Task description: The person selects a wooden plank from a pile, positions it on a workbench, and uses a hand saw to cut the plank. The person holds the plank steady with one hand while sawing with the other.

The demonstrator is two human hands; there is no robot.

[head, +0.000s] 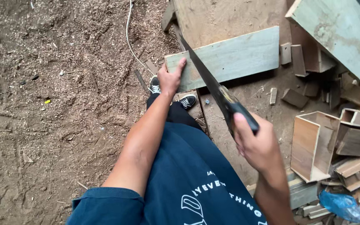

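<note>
A pale greenish-grey wooden board (238, 56) lies across a larger brown plank (221, 18). My left hand (171, 78) presses flat on the board's near left end, fingers on its top face. My right hand (256, 143) grips the black handle of a hand saw (207, 77). The saw's dark blade runs up and left, crossing the board close to my left hand, its tip beyond the board's far edge. My feet in black sneakers (155, 85) stand under the board's left end.
Sawdust covers the ground (55, 104) at left. A white cord (129, 37) trails across it. Offcuts and small open wooden boxes (315, 143) pile up at right, with another grey board (338, 29) at top right and a blue plastic bag (341, 205) at bottom right.
</note>
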